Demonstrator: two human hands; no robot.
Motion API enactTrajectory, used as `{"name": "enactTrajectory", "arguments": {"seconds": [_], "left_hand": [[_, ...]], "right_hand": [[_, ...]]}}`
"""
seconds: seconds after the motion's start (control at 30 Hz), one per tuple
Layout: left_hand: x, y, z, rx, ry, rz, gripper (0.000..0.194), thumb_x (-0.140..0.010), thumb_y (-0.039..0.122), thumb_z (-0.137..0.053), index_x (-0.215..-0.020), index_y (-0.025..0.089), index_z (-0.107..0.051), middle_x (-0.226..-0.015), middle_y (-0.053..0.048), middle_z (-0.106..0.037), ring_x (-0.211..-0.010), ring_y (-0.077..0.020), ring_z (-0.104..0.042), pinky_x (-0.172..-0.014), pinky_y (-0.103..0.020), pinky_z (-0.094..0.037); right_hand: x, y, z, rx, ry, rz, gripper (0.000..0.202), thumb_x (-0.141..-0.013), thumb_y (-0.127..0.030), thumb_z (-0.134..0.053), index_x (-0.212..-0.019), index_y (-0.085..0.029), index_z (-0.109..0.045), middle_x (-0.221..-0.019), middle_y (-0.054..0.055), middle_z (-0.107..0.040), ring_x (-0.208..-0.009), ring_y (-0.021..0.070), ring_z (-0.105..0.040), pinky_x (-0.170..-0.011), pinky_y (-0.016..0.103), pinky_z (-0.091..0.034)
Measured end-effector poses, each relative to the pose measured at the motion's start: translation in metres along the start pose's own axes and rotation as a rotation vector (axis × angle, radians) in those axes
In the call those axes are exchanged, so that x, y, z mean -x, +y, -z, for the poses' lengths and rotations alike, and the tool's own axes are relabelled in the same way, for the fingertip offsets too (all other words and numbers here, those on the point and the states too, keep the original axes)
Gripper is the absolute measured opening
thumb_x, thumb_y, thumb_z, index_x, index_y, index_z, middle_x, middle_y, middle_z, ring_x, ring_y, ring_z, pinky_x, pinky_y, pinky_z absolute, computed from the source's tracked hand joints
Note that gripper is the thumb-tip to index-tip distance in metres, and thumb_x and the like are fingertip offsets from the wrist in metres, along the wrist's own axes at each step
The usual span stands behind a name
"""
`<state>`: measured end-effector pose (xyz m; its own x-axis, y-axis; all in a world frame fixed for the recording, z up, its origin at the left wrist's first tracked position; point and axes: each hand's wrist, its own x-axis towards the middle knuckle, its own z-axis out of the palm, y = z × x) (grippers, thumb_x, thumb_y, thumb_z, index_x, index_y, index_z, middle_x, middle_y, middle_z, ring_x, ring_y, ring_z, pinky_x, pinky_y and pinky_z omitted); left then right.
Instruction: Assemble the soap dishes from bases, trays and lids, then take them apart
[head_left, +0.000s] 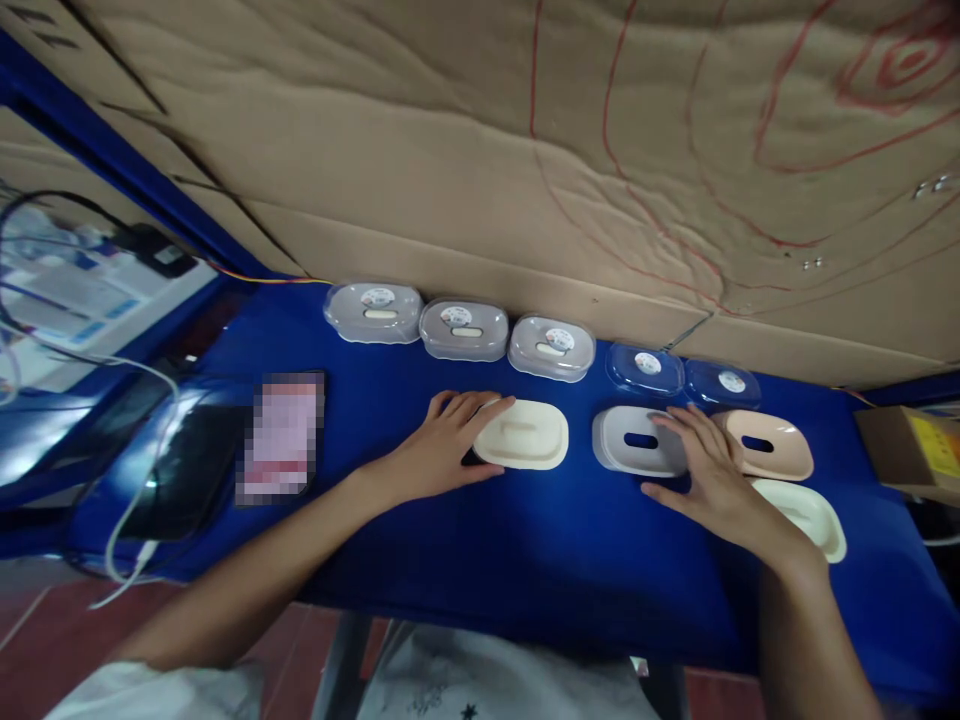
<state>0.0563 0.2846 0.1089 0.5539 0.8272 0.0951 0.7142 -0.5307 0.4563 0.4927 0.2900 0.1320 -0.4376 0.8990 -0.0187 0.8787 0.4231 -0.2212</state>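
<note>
A cream soap dish (529, 440) lies on the blue table, my left hand (450, 440) closed around its left end. The thumb is at the near rim, the fingers at the far rim. My right hand (701, 465) spans the right end of a grey soap dish (626, 455) with a dark slot. Its fingertips reach over the far right rim, while the thumb stands apart just off the near edge. Beyond this hand sits a peach slotted dish (784, 445). A second cream piece (821, 515) is partly hidden behind my right wrist.
Along the cardboard wall (450, 200) stand three grey boxes with clear lids (465, 332) and two clear lids (641, 370). A blurred-out phone (281, 435), a dark device (184, 465) and a white cable (124, 520) are at left. A cardboard box (904, 450) stands at right.
</note>
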Motion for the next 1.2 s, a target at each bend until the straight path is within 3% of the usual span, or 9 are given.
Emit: {"name": "enactTrajectory", "arguments": {"seconds": [0.13, 0.27, 0.4, 0.63, 0.87, 1.0, 1.2], "left_hand": [[0.003, 0.006, -0.005, 0.061, -0.042, -0.062, 0.103, -0.090, 0.046, -0.086, -0.171, 0.031, -0.025, -0.162, -0.015, -0.053, -0.150, -0.0372, -0.049, -0.128, -0.062, -0.021], [0.005, 0.016, -0.015, 0.055, -0.014, -0.021, 0.110, -0.087, 0.045, -0.089, -0.171, 0.030, -0.019, -0.160, -0.016, -0.054, -0.148, -0.0389, -0.051, -0.129, -0.070, -0.008], [0.005, 0.021, -0.023, 0.090, 0.006, 0.007, 0.118, -0.083, 0.050, -0.091, -0.172, 0.027, -0.018, -0.157, -0.018, -0.056, -0.147, -0.0408, -0.051, -0.129, -0.072, -0.010], [0.006, 0.022, -0.028, 0.134, 0.000, -0.078, 0.124, -0.081, 0.055, -0.092, -0.174, 0.030, -0.013, -0.158, -0.019, -0.056, -0.146, -0.0416, -0.051, -0.127, -0.074, -0.012], [0.006, 0.018, -0.022, 0.130, -0.034, -0.120, 0.123, -0.080, 0.075, -0.084, -0.174, 0.029, -0.019, -0.164, -0.023, -0.049, -0.150, -0.0446, -0.046, -0.127, -0.076, -0.012], [0.005, 0.019, -0.018, 0.130, -0.019, -0.131, 0.104, -0.090, 0.067, -0.079, -0.172, 0.030, -0.028, -0.162, -0.019, -0.053, -0.148, -0.0421, -0.050, -0.129, -0.074, -0.011], [0.004, 0.020, -0.016, 0.101, -0.006, -0.149, 0.097, -0.093, 0.057, -0.079, -0.171, 0.027, -0.029, -0.158, -0.019, -0.057, -0.146, -0.0408, -0.052, -0.129, -0.072, -0.012]], "right_hand": [[-0.005, -0.001, 0.003, -0.164, 0.054, 0.013, 0.062, -0.094, -0.052, -0.073, -0.145, -0.029, -0.046, -0.158, 0.017, -0.046, -0.149, 0.0392, -0.049, -0.122, 0.062, -0.043], [-0.010, -0.019, 0.008, -0.314, 0.080, 0.090, 0.068, -0.093, -0.052, -0.078, -0.146, -0.031, -0.042, -0.153, 0.015, -0.048, -0.147, 0.0344, -0.052, -0.119, 0.053, -0.049], [-0.010, -0.058, -0.004, -0.299, 0.007, 0.183, 0.072, -0.095, -0.051, -0.078, -0.155, -0.032, -0.041, -0.160, 0.016, -0.045, -0.149, 0.0355, -0.050, -0.119, 0.056, -0.049], [-0.009, -0.114, -0.035, -0.144, 0.078, 0.269, 0.069, -0.101, -0.047, -0.071, -0.161, -0.029, -0.043, -0.167, 0.019, -0.045, -0.151, 0.0404, -0.049, -0.116, 0.060, -0.047], [-0.010, -0.122, -0.039, -0.129, 0.122, 0.276, 0.069, -0.102, -0.048, -0.070, -0.162, -0.026, -0.042, -0.167, 0.020, -0.047, -0.150, 0.0390, -0.050, -0.115, 0.059, -0.047], [-0.010, -0.124, -0.042, -0.106, 0.181, 0.307, 0.066, -0.101, -0.046, -0.071, -0.159, -0.024, -0.046, -0.168, 0.022, -0.046, -0.151, 0.0388, -0.050, -0.114, 0.057, -0.048], [-0.012, -0.121, -0.047, -0.034, 0.232, 0.346, 0.074, -0.099, -0.046, -0.074, -0.163, -0.025, -0.042, -0.164, 0.022, -0.050, -0.145, 0.0403, -0.055, -0.109, 0.058, -0.050]]}}
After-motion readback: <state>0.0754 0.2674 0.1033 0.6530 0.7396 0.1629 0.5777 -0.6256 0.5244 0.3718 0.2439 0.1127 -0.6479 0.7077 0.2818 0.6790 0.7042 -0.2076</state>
